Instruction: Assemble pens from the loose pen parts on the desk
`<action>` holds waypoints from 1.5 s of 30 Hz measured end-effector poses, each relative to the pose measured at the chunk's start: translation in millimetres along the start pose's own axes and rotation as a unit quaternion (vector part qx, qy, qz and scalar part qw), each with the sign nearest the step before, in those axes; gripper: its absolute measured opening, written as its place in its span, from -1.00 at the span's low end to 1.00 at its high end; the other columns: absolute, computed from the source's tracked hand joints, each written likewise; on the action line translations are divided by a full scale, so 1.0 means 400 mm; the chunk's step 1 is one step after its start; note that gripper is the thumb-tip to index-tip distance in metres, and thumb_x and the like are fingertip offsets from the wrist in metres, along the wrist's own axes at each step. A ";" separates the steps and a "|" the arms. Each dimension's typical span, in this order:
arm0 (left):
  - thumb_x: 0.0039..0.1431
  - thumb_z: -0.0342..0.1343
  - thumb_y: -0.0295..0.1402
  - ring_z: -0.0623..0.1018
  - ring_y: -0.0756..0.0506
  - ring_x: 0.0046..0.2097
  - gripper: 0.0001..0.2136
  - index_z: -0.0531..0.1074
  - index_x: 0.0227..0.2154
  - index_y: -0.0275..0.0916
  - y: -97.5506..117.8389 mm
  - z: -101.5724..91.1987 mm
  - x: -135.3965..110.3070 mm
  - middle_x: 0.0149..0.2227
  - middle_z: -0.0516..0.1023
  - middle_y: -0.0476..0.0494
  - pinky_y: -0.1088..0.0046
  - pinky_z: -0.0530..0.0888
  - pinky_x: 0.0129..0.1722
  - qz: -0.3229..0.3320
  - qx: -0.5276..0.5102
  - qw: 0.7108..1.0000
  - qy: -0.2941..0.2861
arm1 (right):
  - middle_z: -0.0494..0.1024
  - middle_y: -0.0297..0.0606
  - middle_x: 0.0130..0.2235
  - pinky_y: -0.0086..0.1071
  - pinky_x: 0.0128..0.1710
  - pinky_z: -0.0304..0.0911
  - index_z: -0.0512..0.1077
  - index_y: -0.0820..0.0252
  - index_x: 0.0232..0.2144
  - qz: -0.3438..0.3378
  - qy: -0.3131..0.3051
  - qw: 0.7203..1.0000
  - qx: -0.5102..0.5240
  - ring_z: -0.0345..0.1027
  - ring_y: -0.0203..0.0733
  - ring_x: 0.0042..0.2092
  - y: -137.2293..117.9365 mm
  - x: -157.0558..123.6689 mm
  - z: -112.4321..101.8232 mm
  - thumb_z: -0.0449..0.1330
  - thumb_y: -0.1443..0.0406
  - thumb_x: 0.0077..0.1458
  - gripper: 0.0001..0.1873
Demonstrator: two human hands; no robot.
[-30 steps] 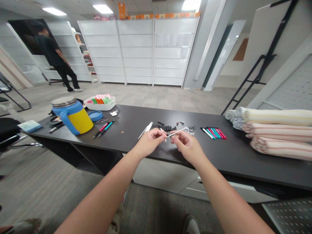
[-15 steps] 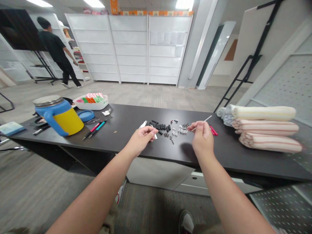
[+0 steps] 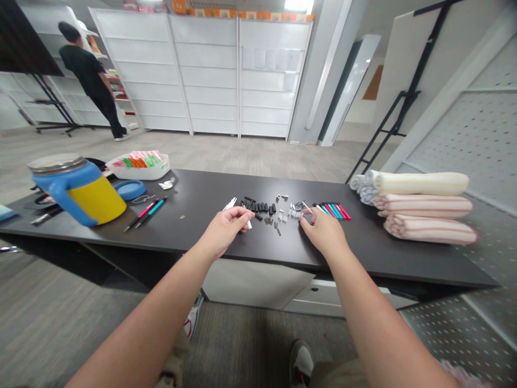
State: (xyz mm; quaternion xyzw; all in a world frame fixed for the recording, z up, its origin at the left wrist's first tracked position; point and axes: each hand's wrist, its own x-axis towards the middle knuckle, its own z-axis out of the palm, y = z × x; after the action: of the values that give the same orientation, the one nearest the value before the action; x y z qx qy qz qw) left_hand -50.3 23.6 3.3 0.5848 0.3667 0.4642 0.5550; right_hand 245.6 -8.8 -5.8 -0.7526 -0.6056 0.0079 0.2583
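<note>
Looking down through the head camera, I see my left hand (image 3: 224, 230) curled above the near part of the tabletop (image 3: 202, 196), thumb and forefinger pressed together on a small white piece (image 3: 247, 223) that pokes out to the right. My right hand (image 3: 324, 233) sits low to the right of it, fingers loosely stretched toward the far side, tips at a thin white rod (image 3: 306, 207). I cannot tell whether they grip it or only touch it.

Between the two hands, small metal parts (image 3: 283, 215) lie scattered on the dark surface, with a row of short black caps (image 3: 260, 206) just beyond them and a few more white rods (image 3: 230, 203) left of the caps. Just right of my right fingertips, coloured pen barrels (image 3: 335, 210) in red, teal and black lie side by side. Farther right, rolled towels (image 3: 424, 205) are stacked.

Well off to the left lie two pens (image 3: 145, 213), then a yellow jug (image 3: 95, 199) with a blue handle, a blue lid (image 3: 130, 189) and a white tray (image 3: 139, 173) of coloured pieces.

Far left in the room, a person in black (image 3: 86, 70) stands by white shelving (image 3: 210, 75). The orange labels (image 3: 258, 15) along its top and the sheets (image 3: 266, 58) stuck on it are too small for me to read.
</note>
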 end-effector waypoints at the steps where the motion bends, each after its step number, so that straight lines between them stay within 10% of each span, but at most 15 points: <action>1: 0.16 0.38 -0.03 0.44 0.00 -0.37 -0.65 0.64 -0.23 -0.24 0.000 0.000 0.000 -0.43 0.54 -0.03 0.44 0.39 -0.25 -0.002 -0.001 1.000 0.001 | 0.57 -0.27 -0.37 -0.33 -0.37 0.07 0.57 0.10 -0.05 0.000 -0.003 1.000 -0.005 0.43 -0.09 -0.34 -0.001 0.002 0.001 0.23 0.15 0.28 -0.73; 45: 0.17 0.36 -0.11 0.45 0.01 -0.35 -0.71 0.64 -0.24 -0.25 -0.006 0.002 0.009 -0.37 0.56 -0.07 0.44 0.39 -0.26 -0.003 -0.006 1.000 -0.001 | 0.55 -0.25 -0.46 -0.32 -0.36 0.08 0.57 0.15 -0.13 -0.143 -0.034 0.989 0.006 0.40 -0.08 -0.41 -0.053 -0.001 0.018 0.14 0.13 0.39 -0.72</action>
State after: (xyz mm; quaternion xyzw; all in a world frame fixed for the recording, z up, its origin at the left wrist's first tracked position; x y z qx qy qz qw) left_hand -48.2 27.0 1.6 0.5806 0.3650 0.4643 0.5604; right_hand 224.0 -3.8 -3.7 -0.6560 -0.7155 0.0002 0.2403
